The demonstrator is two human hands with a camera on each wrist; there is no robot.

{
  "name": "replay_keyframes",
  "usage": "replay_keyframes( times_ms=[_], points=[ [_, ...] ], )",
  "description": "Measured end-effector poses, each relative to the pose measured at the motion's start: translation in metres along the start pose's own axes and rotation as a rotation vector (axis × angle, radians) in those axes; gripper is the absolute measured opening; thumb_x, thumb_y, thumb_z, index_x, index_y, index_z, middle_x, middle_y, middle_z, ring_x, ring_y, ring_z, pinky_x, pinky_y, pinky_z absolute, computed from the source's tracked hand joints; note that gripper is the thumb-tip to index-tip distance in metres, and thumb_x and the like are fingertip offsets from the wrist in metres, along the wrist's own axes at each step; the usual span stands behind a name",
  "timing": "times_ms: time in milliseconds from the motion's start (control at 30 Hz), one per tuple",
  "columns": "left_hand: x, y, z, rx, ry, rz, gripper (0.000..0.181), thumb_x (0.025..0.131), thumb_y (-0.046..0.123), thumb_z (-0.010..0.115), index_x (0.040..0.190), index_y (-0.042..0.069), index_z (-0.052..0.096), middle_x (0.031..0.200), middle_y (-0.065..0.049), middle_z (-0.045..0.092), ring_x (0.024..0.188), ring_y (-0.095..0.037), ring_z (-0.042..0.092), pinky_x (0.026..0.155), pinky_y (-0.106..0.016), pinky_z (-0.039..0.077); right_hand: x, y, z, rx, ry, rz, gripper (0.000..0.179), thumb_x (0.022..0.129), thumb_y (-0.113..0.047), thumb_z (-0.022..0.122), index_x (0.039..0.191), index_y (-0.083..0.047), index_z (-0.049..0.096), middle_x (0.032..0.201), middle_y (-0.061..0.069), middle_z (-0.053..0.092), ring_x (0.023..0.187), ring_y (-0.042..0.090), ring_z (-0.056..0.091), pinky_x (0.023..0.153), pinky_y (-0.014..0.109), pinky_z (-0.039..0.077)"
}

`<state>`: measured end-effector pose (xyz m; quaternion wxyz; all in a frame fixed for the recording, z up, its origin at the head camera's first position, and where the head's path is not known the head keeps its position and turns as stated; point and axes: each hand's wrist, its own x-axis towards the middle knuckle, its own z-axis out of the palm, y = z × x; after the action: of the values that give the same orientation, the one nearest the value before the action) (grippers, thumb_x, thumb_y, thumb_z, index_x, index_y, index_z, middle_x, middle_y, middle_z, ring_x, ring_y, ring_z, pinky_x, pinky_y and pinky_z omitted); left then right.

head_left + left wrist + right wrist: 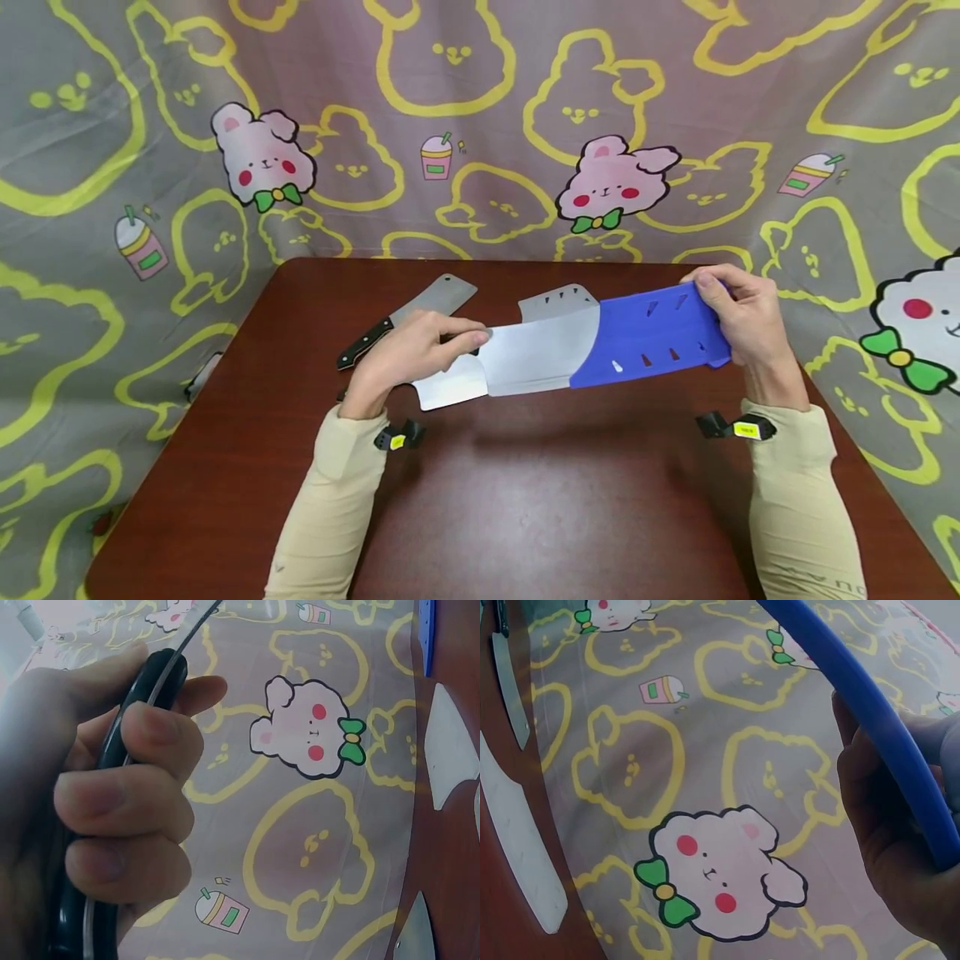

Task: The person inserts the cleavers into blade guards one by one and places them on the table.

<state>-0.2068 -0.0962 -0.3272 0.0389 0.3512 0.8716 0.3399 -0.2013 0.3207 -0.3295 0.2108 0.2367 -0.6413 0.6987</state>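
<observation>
My left hand (408, 354) grips the black handle (142, 712) of a cleaver. Its broad silver blade (536, 350) points right, with the far part inside a blue blade sheath (637, 337). With thumb and fingers, my right hand (750, 312) holds the sheath's outer end; in the right wrist view the sheath's blue edge (877, 712) lies within the grasp. Cleaver and sheath are held above the table. Through the slots of the sheath, little of the blade can be made out.
Behind, a second cleaver (438, 296) with a black handle lies on the brown table (525, 500). A white slotted sheath (558, 302) and a pale blade (450, 385) show past the held cleaver; whether they join is hidden. A patterned curtain (495, 117) hangs around the table.
</observation>
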Motion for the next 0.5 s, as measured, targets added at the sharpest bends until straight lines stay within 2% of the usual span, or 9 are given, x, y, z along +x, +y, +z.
replay_keyframes(
  times_ms=[67,167,300,400,500],
  points=[
    [0.000,-0.001,0.001,0.001,-0.001,0.002,0.032,0.099,0.039,0.057,0.123,0.021,0.070,0.059,0.007,0.053,0.048,-0.010,0.048,0.054,-0.027,0.039,0.001,-0.001,0.000,-0.019,-0.020,0.008,0.017,0.095,0.009,0.052,0.094,0.010,0.069,0.086,0.004,0.074,0.058,0.009,0.068,0.051,0.018,0.051],
    [-0.001,-0.002,0.003,0.011,-0.015,0.013,0.031,0.099,0.038,0.057,0.121,0.021,0.070,0.058,0.006,0.051,0.047,-0.008,0.047,0.054,-0.026,0.039,0.001,-0.001,0.002,-0.057,-0.091,0.029,0.017,0.095,0.009,0.052,0.096,0.010,0.069,0.085,0.002,0.074,0.057,0.009,0.068,0.050,0.018,0.052],
    [-0.003,-0.002,0.004,0.032,-0.027,0.010,0.029,0.100,0.037,0.056,0.120,0.022,0.071,0.062,0.008,0.055,0.049,-0.007,0.049,0.057,-0.026,0.041,0.002,0.001,0.008,-0.100,-0.156,0.049,0.017,0.095,0.010,0.052,0.096,0.010,0.068,0.081,0.001,0.073,0.055,0.010,0.068,0.048,0.020,0.052],
    [-0.003,0.000,0.002,0.039,-0.012,0.002,0.028,0.100,0.037,0.056,0.119,0.022,0.072,0.065,0.009,0.056,0.050,-0.008,0.051,0.058,-0.027,0.043,0.001,0.004,0.013,-0.095,-0.117,0.056,0.017,0.096,0.008,0.052,0.095,0.007,0.069,0.079,0.001,0.073,0.054,0.010,0.068,0.046,0.021,0.052],
    [-0.002,0.000,0.001,0.041,-0.002,0.018,0.028,0.101,0.038,0.053,0.115,0.023,0.072,0.060,0.007,0.051,0.051,-0.008,0.050,0.060,-0.027,0.043,0.000,0.010,0.017,-0.058,-0.059,0.085,0.017,0.097,0.004,0.053,0.095,0.005,0.070,0.081,0.000,0.073,0.054,0.008,0.068,0.047,0.020,0.052]
  ],
)
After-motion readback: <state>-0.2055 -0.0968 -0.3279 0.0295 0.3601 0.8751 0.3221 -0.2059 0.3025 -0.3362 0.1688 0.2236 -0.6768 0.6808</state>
